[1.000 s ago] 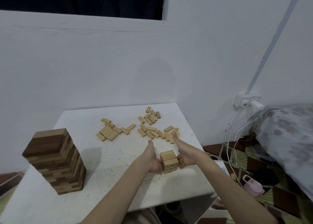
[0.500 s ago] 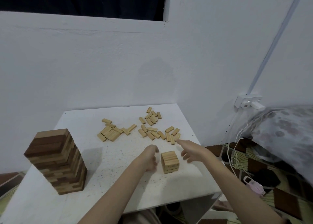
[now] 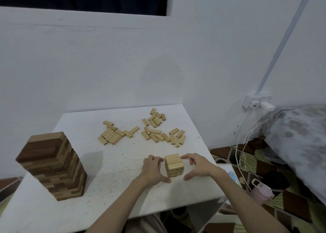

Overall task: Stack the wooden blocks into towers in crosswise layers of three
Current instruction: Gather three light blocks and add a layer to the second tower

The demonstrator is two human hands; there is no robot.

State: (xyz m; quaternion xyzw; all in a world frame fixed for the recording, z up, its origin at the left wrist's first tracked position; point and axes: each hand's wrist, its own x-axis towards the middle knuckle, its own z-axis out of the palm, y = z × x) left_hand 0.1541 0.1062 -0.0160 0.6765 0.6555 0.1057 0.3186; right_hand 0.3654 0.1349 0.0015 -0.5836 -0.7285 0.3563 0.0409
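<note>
I see a white surface (image 3: 109, 162) beneath the hands, wall socket (image 3: 257, 101) up right of them, patterned pillow (image 3: 298, 141) far right, pink bottle (image 3: 261, 193) below right

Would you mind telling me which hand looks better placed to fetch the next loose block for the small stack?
Probably the right hand. The nearest loose blocks lie just beyond it on the table, right of the small stack. The left hand would have to cross over the stack to reach them.
</note>
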